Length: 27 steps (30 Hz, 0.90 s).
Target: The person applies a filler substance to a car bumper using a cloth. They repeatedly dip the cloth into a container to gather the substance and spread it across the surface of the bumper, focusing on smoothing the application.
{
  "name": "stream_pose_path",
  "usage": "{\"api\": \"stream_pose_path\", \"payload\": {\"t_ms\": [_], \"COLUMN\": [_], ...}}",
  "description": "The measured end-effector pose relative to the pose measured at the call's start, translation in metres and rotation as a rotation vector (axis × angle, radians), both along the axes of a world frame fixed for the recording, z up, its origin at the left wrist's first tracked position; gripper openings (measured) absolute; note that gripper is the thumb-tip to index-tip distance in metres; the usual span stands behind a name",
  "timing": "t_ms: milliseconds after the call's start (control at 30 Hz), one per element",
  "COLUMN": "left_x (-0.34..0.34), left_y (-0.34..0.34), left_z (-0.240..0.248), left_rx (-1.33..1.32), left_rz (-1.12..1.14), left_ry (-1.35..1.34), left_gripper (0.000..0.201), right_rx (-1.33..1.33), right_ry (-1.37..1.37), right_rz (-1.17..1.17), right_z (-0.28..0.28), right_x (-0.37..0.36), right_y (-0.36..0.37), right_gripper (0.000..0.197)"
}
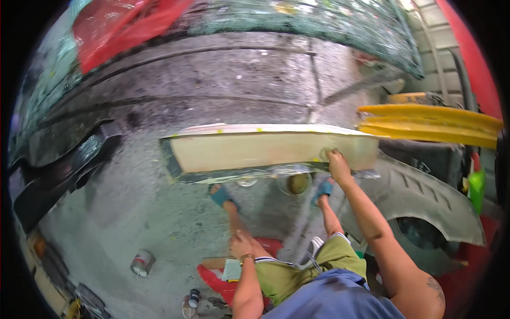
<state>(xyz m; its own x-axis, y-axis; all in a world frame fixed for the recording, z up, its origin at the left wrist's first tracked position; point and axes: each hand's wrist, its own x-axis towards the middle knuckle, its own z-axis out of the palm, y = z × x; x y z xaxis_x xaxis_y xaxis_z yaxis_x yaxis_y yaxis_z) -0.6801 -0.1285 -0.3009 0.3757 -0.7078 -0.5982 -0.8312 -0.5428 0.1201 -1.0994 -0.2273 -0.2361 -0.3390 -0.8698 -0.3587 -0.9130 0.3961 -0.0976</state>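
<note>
A long cream panel with dark masked edges lies raised across the middle, in front of my feet. My right hand reaches onto its right part, fingers bent and pressed together against the surface. A pale rounded patch shows by the fingertips; whether it is a thing in the hand or a mark on the panel, I cannot tell. My left hand rests on my left leg near the knee, fingers laid along it and holding nothing. Beneath the panel's lower edge a round container with brownish contents stands between my feet.
A grey curved vehicle panel and yellow curved parts stand at the right. A black moulded part lies left. A tin can sits on the floor near red plastic. Wrapped items and red sheeting are at the back.
</note>
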Motion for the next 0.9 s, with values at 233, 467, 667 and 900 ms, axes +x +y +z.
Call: {"api": "stream_pose_path", "payload": {"t_ms": [233,467,667,900], "left_x": [0.050,0.070,0.082,0.206], "left_y": [-0.044,-0.066,-0.080,-0.124], "left_z": [-0.004,-0.007,-0.004,0.002], "left_rx": [-0.022,0.035,0.087,-0.225], "left_rz": [-0.061,-0.166,-0.145,0.500], "left_ry": [0.096,0.160,0.199,0.506], "left_gripper": [0.047,0.039,0.038,0.053], "right_rx": [-0.317,-0.351,-0.474,-0.640], "right_ry": [-0.192,-0.717,-0.228,-0.371], "right_rz": [-0.249,0.329,-0.464,-0.104], "right_z": [-0.049,-0.059,-0.068,-0.076], "right_x": [0.227,0.322,0.133,0.312], "right_y": [-0.078,-0.168,-0.066,-0.151], "right_gripper": [0.044,0.033,0.043,0.039]}}
